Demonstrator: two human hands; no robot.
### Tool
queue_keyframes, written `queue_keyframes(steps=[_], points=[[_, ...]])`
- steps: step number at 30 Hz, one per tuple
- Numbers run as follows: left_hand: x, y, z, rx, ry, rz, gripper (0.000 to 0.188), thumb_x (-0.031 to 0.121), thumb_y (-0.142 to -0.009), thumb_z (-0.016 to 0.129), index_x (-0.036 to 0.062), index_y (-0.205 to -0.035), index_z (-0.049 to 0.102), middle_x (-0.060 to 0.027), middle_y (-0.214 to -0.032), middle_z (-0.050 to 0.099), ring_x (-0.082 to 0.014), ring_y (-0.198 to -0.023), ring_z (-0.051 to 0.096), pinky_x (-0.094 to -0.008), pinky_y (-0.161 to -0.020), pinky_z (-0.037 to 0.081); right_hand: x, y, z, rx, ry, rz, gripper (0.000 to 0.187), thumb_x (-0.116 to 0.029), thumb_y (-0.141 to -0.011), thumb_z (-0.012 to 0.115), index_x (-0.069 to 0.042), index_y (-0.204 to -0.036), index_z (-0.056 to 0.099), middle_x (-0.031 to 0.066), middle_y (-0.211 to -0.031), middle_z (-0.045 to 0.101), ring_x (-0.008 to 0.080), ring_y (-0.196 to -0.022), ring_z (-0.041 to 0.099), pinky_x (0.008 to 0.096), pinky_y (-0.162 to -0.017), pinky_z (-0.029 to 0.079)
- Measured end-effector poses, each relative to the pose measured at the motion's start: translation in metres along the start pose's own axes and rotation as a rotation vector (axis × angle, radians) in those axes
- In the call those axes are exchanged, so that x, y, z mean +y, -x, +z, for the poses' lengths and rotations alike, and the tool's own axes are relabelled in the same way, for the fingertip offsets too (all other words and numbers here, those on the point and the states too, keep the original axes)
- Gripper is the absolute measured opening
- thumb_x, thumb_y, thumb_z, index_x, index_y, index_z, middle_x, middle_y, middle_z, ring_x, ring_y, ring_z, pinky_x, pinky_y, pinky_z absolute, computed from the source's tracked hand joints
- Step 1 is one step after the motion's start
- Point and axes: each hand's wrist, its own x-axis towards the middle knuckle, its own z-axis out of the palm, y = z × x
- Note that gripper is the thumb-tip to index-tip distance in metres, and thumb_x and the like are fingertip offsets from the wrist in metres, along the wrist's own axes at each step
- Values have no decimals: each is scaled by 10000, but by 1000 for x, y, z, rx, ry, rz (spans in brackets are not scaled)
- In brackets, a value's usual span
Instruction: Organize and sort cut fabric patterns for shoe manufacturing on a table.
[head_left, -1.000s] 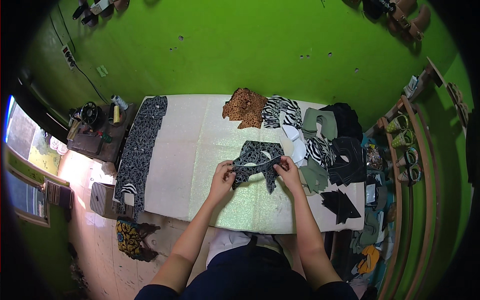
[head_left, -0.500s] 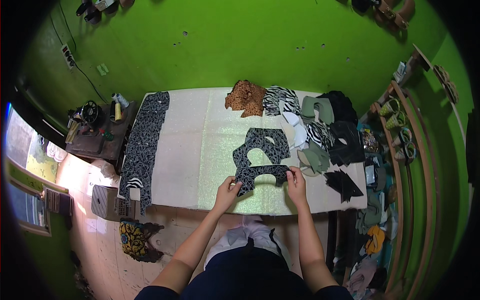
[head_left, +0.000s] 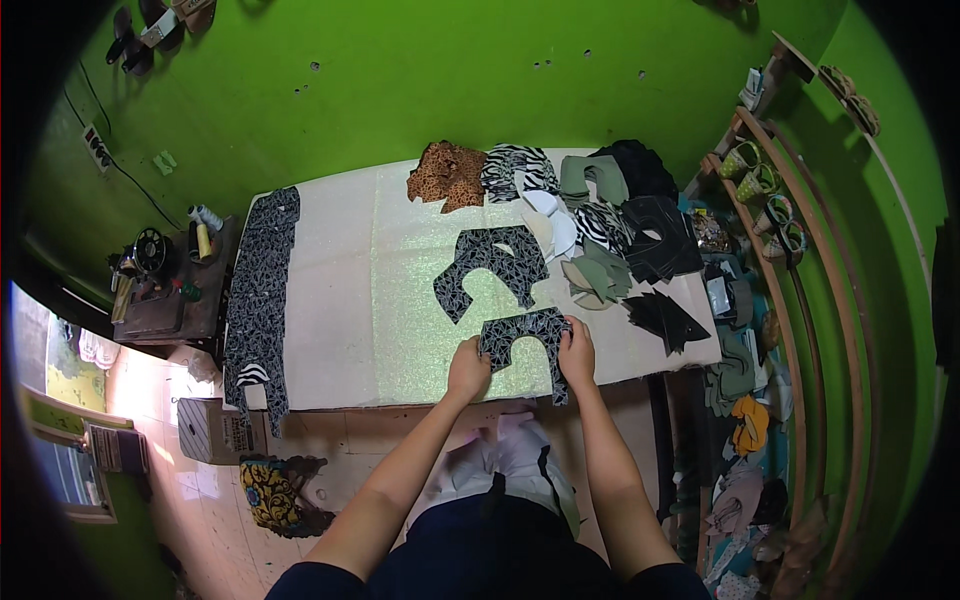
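A U-shaped cut piece [head_left: 522, 326] in black material with pale crossing lines hangs between my hands at the table's near edge. My left hand [head_left: 468, 371] is closed on its left side and my right hand [head_left: 577, 354] on its right side. The curved opening faces me. Just beyond lie matching patterned pieces [head_left: 475, 250], partly overlapping, flat on the cream table cover [head_left: 345, 240]. To their right are olive-green pieces [head_left: 597, 272] and white pieces [head_left: 548, 222].
A long patterned strip [head_left: 262, 280] lies along the table's left end. Leopard-print [head_left: 447, 176], zebra-print [head_left: 518, 172] and black pieces [head_left: 660, 240] are piled at the right. A sewing machine [head_left: 150, 252] stands left, a cardboard box [head_left: 205, 430] below it. A wooden rack [head_left: 780, 200] with sandals is on the right.
The U-shaped piece has come nearer to me and turned, its right arm now hanging lower past the table edge. My hands have drawn slightly closer together. The view has shifted right.
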Motion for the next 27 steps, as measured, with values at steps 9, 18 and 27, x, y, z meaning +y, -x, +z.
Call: queue_keyframes(steps=[9,18,27], points=[[0,5,24,119,-469,398,563,267,-833,499,9,-1312,354,-199,-1372,315,-337,-1261,310,-465,-1021,255,9,14,30,-76,606,-329,504,-299,-863,481,-109,-1321,395,123,-1406,303,289,-1301,273,503,-1036,214],[-5,7,41,50,-577,344,595,386,-841,480,44,-1315,374,-172,-1403,291,-322,-1302,258,-497,-1050,167,11,12,26,-145,534,-354,496,-343,-871,459,-84,-1293,422,156,-1384,328,293,-1281,308,509,-1030,212],[109,-72,83,119,-485,420,505,341,-849,490,58,-1263,430,-164,-1378,326,-288,-1293,287,-472,-1049,184,33,-119,-55,186,185,-342,442,-139,-835,489,23,-1240,414,227,-1302,387,397,-1203,361,460,-993,305]])
